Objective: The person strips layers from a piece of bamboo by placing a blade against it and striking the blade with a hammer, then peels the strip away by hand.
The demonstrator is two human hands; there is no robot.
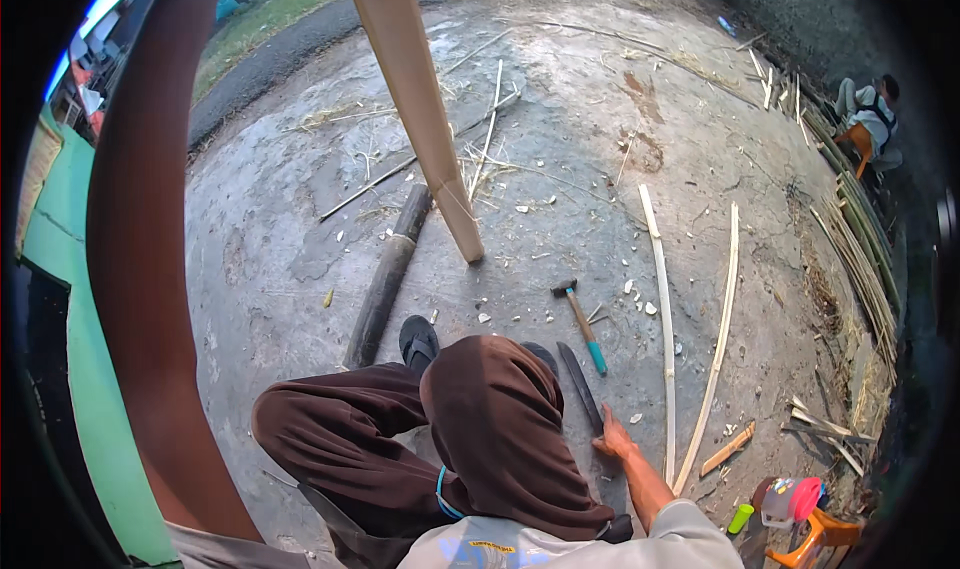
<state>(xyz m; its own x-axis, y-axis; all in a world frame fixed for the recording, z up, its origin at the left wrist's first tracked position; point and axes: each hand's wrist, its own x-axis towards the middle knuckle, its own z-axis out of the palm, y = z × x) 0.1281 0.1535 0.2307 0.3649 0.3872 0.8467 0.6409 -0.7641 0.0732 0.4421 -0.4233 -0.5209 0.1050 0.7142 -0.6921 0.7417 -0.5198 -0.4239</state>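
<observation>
My right hand is low beside my right knee, its fingers closed around the lower end of a machete. The machete's dark blade points forward along the concrete. My left arm rises close along the left side, and its hand is outside the picture. A split bamboo piece stands upright in front of me, its lower end on or near the ground and its top out of view. Just ahead of the machete lies a hammer with a black head and teal grip.
A dark round pole lies by my left foot. Two pale bamboo strips lie to the right. An orange stool and a pink-lidded container stand near right. Bamboo poles line the right edge, where another person sits.
</observation>
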